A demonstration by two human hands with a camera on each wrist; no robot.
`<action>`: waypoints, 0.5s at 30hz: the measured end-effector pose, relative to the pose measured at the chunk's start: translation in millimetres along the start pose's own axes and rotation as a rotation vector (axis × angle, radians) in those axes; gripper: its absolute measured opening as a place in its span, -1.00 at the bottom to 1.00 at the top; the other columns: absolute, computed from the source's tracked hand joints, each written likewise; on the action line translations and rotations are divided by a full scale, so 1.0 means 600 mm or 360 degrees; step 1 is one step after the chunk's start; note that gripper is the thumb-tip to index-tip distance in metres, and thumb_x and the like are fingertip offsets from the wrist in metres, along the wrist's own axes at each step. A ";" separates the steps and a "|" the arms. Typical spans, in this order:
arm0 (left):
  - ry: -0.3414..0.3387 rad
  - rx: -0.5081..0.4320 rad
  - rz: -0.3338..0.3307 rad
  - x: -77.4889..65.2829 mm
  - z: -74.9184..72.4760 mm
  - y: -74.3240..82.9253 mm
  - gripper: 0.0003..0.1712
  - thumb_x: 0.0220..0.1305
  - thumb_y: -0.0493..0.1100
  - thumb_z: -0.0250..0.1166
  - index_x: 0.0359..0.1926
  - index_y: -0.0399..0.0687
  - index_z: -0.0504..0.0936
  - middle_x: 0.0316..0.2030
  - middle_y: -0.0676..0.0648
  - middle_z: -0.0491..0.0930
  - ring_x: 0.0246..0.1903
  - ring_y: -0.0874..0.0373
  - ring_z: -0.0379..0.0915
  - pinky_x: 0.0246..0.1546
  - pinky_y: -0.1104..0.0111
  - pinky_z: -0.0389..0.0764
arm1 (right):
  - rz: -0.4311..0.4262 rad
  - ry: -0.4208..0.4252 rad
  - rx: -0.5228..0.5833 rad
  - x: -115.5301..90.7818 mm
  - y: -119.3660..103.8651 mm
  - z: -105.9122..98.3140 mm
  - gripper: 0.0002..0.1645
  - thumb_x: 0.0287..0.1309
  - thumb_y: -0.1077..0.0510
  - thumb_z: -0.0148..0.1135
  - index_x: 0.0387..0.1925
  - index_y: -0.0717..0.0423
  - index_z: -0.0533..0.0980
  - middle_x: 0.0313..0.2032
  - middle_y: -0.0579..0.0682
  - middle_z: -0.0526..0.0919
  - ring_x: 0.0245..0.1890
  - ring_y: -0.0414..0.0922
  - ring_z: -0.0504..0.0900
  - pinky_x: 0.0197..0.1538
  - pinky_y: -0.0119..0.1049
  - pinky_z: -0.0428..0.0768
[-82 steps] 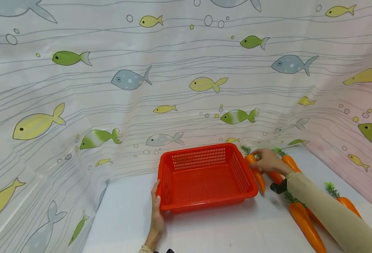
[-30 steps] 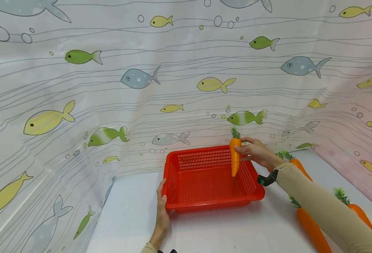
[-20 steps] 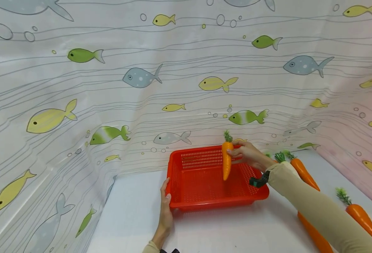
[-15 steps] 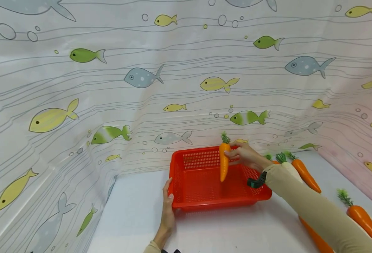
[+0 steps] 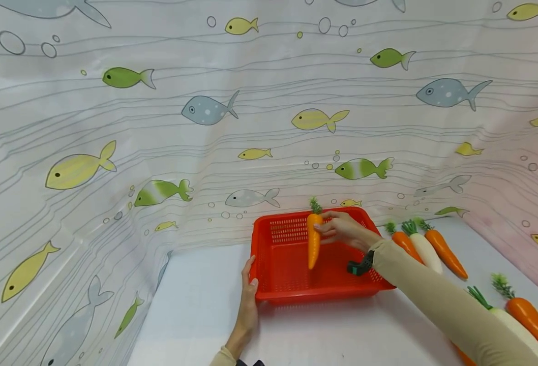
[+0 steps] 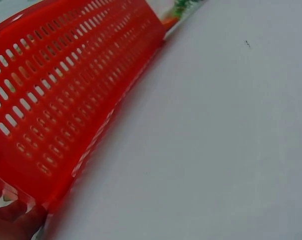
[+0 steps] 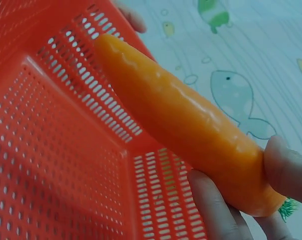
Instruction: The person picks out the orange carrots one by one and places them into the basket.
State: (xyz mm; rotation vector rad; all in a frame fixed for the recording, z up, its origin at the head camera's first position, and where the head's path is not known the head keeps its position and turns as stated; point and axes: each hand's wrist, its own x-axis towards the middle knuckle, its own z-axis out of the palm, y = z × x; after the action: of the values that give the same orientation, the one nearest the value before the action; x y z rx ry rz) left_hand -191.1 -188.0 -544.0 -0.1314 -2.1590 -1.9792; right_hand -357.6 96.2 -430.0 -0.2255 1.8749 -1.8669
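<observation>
My right hand (image 5: 344, 231) pinches an orange carrot (image 5: 314, 241) near its leafy top, thumb on one side and fingers on the other. The carrot hangs tip down over the red plastic basket (image 5: 324, 295), apart from its floor as far as the head view shows. In the right wrist view the carrot (image 7: 186, 120) crosses in front of the basket's slotted wall (image 7: 90, 80). My left hand (image 5: 247, 305) grips the basket's left side at the front corner. Only the fingertips (image 6: 15, 217) of that hand appear in the left wrist view, against the red wall.
Right of the basket lie carrots (image 5: 445, 253) and a white radish (image 5: 426, 251) with green tops. Nearer, another carrot (image 5: 532, 323) and white radish (image 5: 516, 330) lie beside my right sleeve (image 5: 452, 310). A fish-patterned sheet (image 5: 269, 76) rises behind the white table (image 5: 196, 300).
My right hand took the carrot from beside the basket, lifted it over the basket and carried it further left. The left hand stays at the basket's side; the view has shifted slightly.
</observation>
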 end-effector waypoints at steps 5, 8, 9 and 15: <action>-0.0016 0.0005 -0.0008 0.003 0.000 0.001 -0.29 0.59 0.12 -0.24 0.68 0.45 -0.06 0.68 0.02 -0.05 0.61 -0.12 -0.02 0.57 -0.34 0.04 | 0.0017 -0.0026 0.0015 0.012 0.009 0.011 -0.39 0.43 0.21 0.30 0.38 0.30 0.34 0.08 0.18 0.65 -0.07 -0.01 0.78 0.26 0.19 0.65; -0.0034 0.0006 -0.0012 0.003 0.001 0.001 -0.29 0.59 0.12 -0.25 0.68 0.43 -0.07 0.69 0.01 -0.07 0.62 -0.14 -0.04 0.57 -0.37 0.01 | 0.0015 -0.0047 0.0016 0.019 0.014 0.016 -0.38 0.44 0.20 0.29 0.39 0.33 0.33 0.09 0.19 0.65 -0.06 -0.01 0.78 0.27 0.19 0.64; -0.0041 0.0001 -0.0016 0.003 0.002 0.001 -0.29 0.59 0.12 -0.25 0.68 0.44 -0.07 0.69 0.02 -0.07 0.62 -0.14 -0.04 0.57 -0.37 0.01 | 0.0021 -0.0047 0.0024 0.021 0.016 0.018 -0.38 0.44 0.21 0.29 0.39 0.33 0.33 0.09 0.19 0.65 -0.06 -0.01 0.77 0.28 0.18 0.64; -0.0095 -0.0018 -0.0013 0.005 0.007 0.002 -0.29 0.60 0.16 -0.27 0.69 0.45 -0.11 0.69 0.02 -0.08 0.62 -0.13 -0.04 0.58 -0.35 0.01 | 0.0039 -0.0069 0.0030 0.032 0.020 0.030 -0.38 0.44 0.24 0.27 0.41 0.35 0.33 0.09 0.20 0.66 -0.05 -0.02 0.77 0.18 0.07 0.74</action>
State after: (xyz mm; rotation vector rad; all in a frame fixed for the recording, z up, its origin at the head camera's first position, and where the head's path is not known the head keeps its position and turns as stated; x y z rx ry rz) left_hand -194.4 -184.2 -542.5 -0.1863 -2.1884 -2.0169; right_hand -363.9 72.2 -445.1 -0.2336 1.8226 -1.8479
